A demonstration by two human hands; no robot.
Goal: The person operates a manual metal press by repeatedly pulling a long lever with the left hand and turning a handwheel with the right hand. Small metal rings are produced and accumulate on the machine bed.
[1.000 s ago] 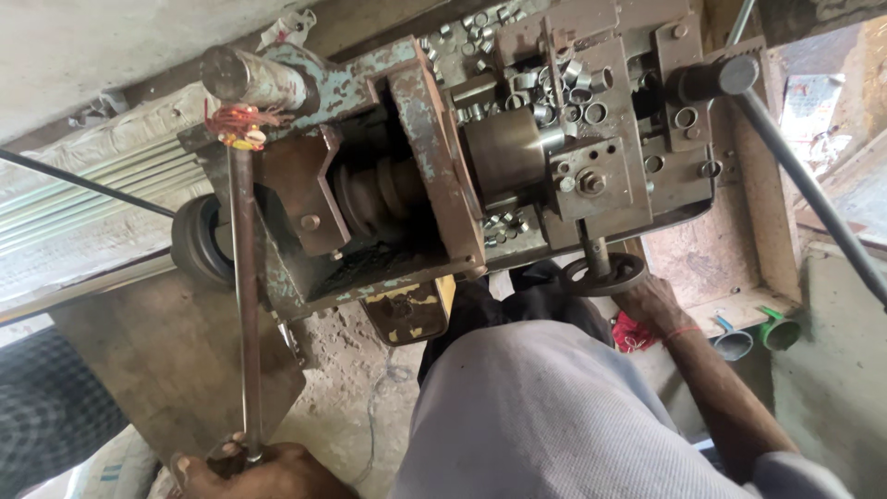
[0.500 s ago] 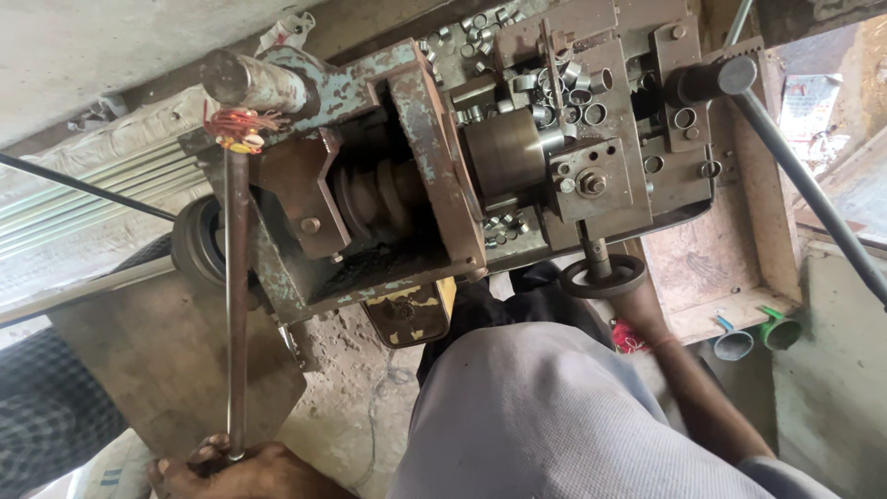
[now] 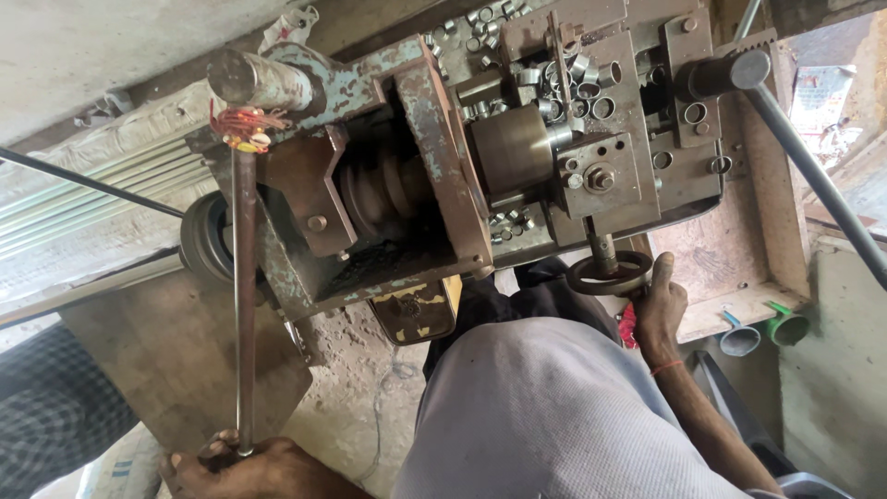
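My left hand [image 3: 242,468] is closed round the lower end of a long steel lever rod [image 3: 244,305]. The rod runs up to a shaft wrapped with red thread [image 3: 242,125] on an old rusty lathe-like machine [image 3: 434,212]. My right hand [image 3: 658,310] grips the rim of a small round handwheel [image 3: 605,275] below the machine's tool slide. The cylindrical spindle head [image 3: 513,148] sits in the middle of the machine. Several small metal rings [image 3: 582,79] lie loose on top. My grey-clad leg fills the lower middle.
A grooved pulley [image 3: 205,236] sits at the machine's left end. A long dark bar with a knob [image 3: 813,185] slants down the right side. A green cup [image 3: 787,326] and a grey cup [image 3: 739,339] lie by a wooden ledge. Dusty concrete floor lies below.
The lever's lower end swung a little left with my left hand, then came back. My right hand stays on the handwheel.
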